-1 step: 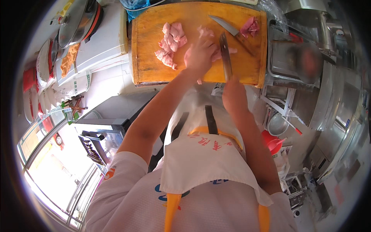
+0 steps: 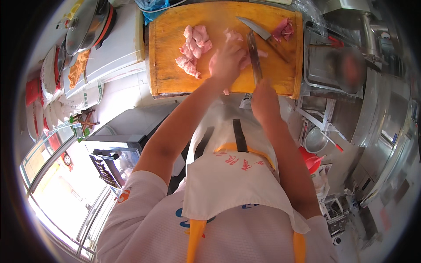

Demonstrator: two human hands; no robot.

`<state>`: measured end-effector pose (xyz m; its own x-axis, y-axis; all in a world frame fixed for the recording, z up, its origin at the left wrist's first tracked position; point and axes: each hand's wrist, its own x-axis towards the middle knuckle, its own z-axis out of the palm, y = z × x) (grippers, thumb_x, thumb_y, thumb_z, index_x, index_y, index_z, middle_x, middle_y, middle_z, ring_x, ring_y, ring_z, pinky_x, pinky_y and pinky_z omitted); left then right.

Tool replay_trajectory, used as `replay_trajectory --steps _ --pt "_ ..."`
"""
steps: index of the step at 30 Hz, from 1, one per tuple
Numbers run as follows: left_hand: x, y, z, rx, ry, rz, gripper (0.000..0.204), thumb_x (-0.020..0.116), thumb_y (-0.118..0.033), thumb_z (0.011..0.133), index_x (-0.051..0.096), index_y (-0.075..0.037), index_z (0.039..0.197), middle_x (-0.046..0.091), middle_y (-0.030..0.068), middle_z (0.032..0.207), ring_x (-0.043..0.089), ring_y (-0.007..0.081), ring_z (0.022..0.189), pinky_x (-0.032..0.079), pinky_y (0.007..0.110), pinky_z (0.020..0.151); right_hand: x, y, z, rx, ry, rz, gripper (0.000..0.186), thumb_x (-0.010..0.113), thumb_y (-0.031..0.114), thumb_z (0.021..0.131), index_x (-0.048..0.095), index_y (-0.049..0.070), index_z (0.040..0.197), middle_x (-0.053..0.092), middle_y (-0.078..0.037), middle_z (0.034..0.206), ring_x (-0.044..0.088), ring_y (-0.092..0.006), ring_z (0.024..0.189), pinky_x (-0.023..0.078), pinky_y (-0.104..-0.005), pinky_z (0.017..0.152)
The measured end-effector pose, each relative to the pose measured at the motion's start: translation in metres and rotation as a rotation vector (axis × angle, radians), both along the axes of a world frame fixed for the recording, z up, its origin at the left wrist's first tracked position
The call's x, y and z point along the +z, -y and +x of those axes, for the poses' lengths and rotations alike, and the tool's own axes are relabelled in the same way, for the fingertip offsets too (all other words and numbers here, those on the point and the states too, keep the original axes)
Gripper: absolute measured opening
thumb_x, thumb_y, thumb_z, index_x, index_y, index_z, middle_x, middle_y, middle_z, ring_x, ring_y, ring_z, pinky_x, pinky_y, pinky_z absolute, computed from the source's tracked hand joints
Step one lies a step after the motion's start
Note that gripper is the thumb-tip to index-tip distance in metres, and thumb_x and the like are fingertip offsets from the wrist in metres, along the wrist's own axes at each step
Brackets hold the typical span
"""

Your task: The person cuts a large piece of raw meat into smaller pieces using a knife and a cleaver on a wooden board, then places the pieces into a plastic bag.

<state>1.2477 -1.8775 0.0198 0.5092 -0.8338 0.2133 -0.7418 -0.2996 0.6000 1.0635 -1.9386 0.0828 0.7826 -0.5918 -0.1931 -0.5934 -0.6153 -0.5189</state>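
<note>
My left hand (image 2: pixel 227 63) presses down on a piece of pale pink raw meat (image 2: pixel 213 65) on the wooden cutting board (image 2: pixel 166 26), its fingers curled over it and partly blurred. My right hand (image 2: pixel 265 98) grips the handle of a cleaver (image 2: pixel 254 57), seen nearly edge-on. The blade stands just right of my left fingers, against the meat; a thin end of meat (image 2: pixel 262 53) shows on its other side. Another bit of raw meat (image 2: pixel 233 35) lies beyond my left hand. To the left sits a pile of raw pink meat pieces (image 2: pixel 196 46).
A pointed knife (image 2: pixel 255 28) with a wooden handle lies at the board's far right, beside darker red meat (image 2: pixel 283 30). Right of the board stands a metal tray (image 2: pixel 322 65). A lidded pan (image 2: pixel 85 26) rests on a white surface at the far left.
The cleaver and my right hand have shifted slightly away from me and a little left. My left hand stays in place on the meat.
</note>
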Motion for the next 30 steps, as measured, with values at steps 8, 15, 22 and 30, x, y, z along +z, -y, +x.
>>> replay_trajectory --steps 8,15,22,30 --pt "0.001 -0.014 -0.002 -0.145 -0.044 0.024 0.033 0.07 -0.006 0.083 0.07 -0.015 0.114 0.066 0.0036 0.115 0.057 0.0324 0.114 0.043 0.047 0.096 -0.007 0.038 0.078 -0.052 -0.019 0.033 0.029 0.054 0.009 0.099 0.046 -0.004 0.123 0.069 -0.032 0.099 0.067 -0.0523 0.093 0.053 -0.0611 0.079" --pt "0.054 -0.01 -0.004 0.212 -0.417 -0.149 0.025 0.059 -0.022 0.098 0.068 -0.007 0.116 0.065 0.0137 0.128 0.065 0.0416 0.106 0.055 0.051 0.09 0.0 0.061 0.054 -0.084 0.133 -0.038 0.036 0.054 0.013 0.101 0.046 0.002 0.134 0.07 -0.032 0.097 0.068 -0.0507 0.094 0.051 -0.0621 0.078" --pt "0.039 -0.027 -0.026 0.421 0.005 -0.198 0.026 0.079 -0.035 0.09 0.072 -0.016 0.104 0.065 0.0045 0.11 0.058 0.033 0.101 0.043 0.044 0.089 0.06 0.023 0.002 0.058 -0.085 0.066 0.038 0.055 0.013 0.103 0.043 -0.005 0.134 0.069 -0.03 0.084 0.067 -0.0514 0.08 0.051 -0.0598 0.068" --pt "0.028 -0.018 -0.024 0.429 0.052 -0.138 0.03 0.078 -0.035 0.09 0.062 -0.01 0.088 0.062 0.0098 0.09 0.057 0.0367 0.091 0.042 0.048 0.081 0.042 0.006 -0.011 0.17 -0.293 0.109 0.043 0.058 0.008 0.097 0.043 -0.01 0.134 0.07 -0.029 0.087 0.07 -0.0471 0.081 0.056 -0.0576 0.072"
